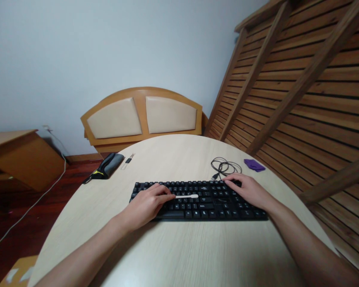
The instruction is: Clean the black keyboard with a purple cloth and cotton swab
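A black keyboard (209,199) lies across the middle of a round pale wooden table (179,247). My left hand (148,203) rests on the keyboard's left part, its fingers pinched on a thin white stick-like tool (188,196) that lies flat over the keys and points right. My right hand (249,191) lies flat on the keyboard's right end with fingers stretched out, holding it down.
The keyboard's coiled black cable (223,166) lies behind it, with a purple cloth (254,165) to its right. A dark pouch (107,166) and a small strip (128,160) sit at the table's far left. A slatted wooden frame (302,91) leans at right; a headboard (143,115) stands behind.
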